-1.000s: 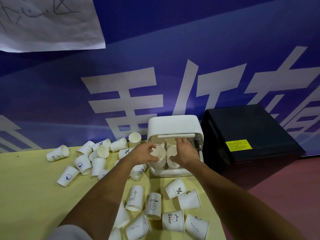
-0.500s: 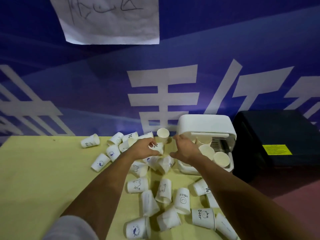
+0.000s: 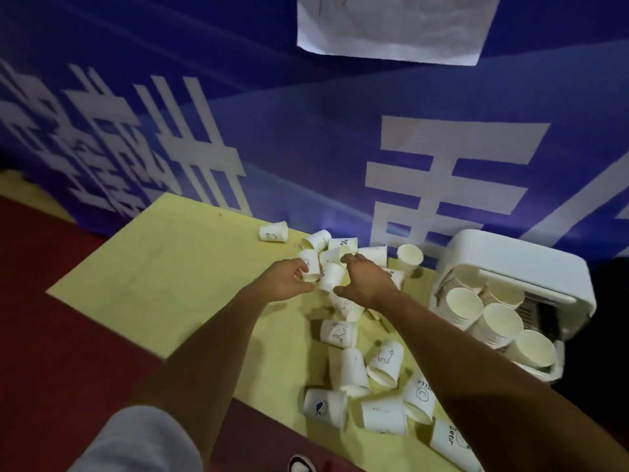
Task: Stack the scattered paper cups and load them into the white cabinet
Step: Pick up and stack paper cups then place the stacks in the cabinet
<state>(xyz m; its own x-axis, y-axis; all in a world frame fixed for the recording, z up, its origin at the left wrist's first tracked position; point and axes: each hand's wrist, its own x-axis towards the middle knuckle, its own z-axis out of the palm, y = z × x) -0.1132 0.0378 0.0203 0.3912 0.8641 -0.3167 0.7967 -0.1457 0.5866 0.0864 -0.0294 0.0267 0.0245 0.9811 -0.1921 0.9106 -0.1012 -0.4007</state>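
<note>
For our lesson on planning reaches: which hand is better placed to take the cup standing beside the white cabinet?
Probably right. The right hand lies nearer that cup; the left hand is farther off and curls round a second cup.

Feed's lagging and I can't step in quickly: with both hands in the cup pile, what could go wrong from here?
1. The forearm behind the right hand lies close beside loose cups at the near edge of the table. A sweep toward the white cabinet could knock them to the floor.
2. The stacks in the cabinet poke out of its opening, so another stack may not fit, or could tip them out.
</note>
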